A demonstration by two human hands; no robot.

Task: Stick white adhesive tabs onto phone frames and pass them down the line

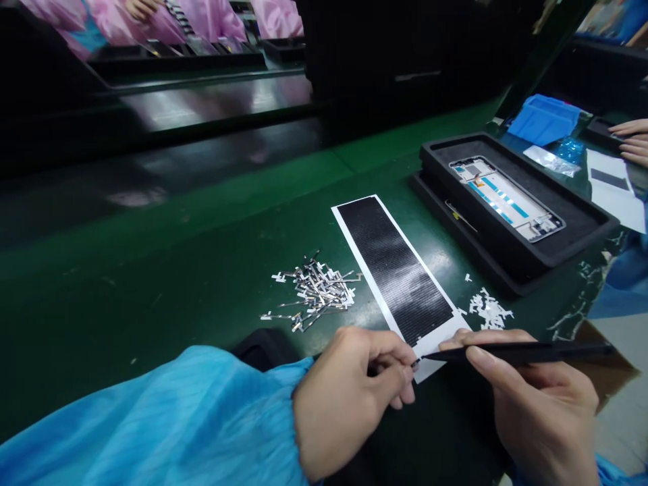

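My left hand (pixel 357 395) is closed in a pinch at the near end of a white sheet (pixel 433 364); a tiny dark piece shows at its fingertips. In my right hand (pixel 544 405) are black tweezers (pixel 536 352), their tip touching or very near that piece. Rows of small black strips (pixel 392 270) cover most of the sheet. Left of the sheet lies a loose pile of thin metallic and white flex parts (pixel 321 291). A small heap of white scraps (pixel 489 310) sits to its right.
Black foam trays (pixel 582 246) are stacked at the right, the top one holding a phone frame (pixel 511 199). Behind them stands a blue bin (pixel 544 120). Another person's hand (pixel 632 138) is at the far right; people in pink sleeves (pixel 212 23) sit across the green bench (pixel 202 229).
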